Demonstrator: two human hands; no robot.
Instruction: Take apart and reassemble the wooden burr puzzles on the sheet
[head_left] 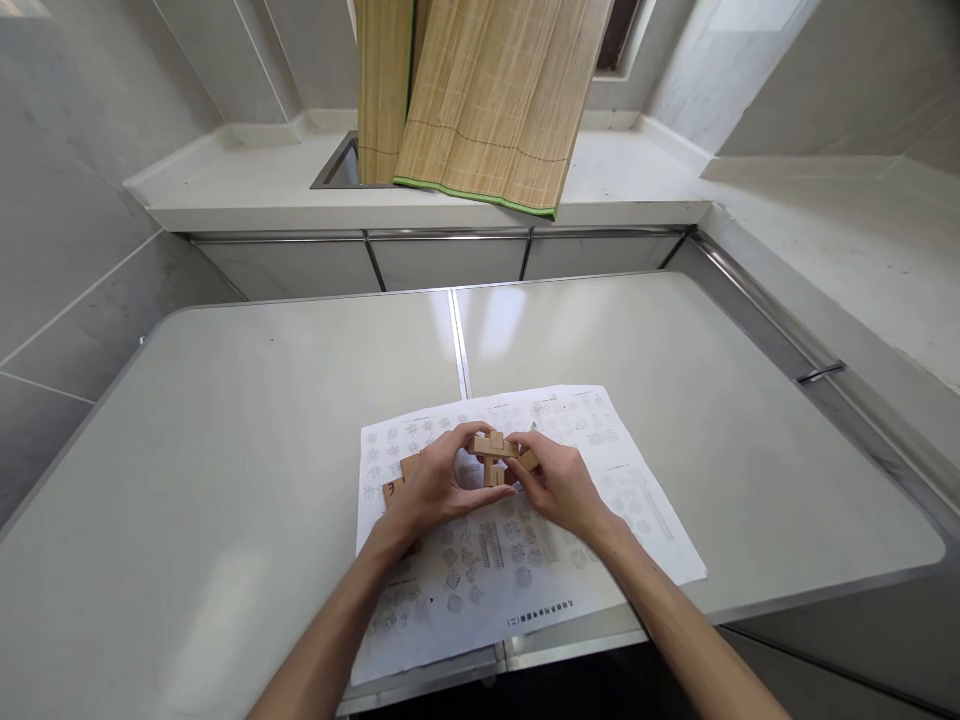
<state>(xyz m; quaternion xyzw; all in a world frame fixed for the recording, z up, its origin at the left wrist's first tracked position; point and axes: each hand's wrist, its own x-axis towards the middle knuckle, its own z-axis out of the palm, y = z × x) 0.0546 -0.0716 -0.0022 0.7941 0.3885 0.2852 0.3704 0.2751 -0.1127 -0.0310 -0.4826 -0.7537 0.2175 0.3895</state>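
Observation:
Between my two hands is a wooden burr puzzle (495,447), several notched light-wood bars joined crosswise. My left hand (441,472) curves around its left side, fingers at the top and thumb along the bottom. On the right, the fingers of my right hand (551,472) pinch the end of the puzzle, near another short wooden piece (529,460). Loose wooden pieces (394,490), one with a dark mark, lie by my left hand and are partly covered by it. Beneath everything is a printed instruction sheet (540,575) with small drawings of puzzle shapes.
The sheet lies on a white folding table (247,430) with a metal seam down its middle. Beyond the table runs a white counter (255,190) with a sink (337,165). A bamboo mat (487,110) hangs over the counter's edge. Tiled walls stand on both sides.

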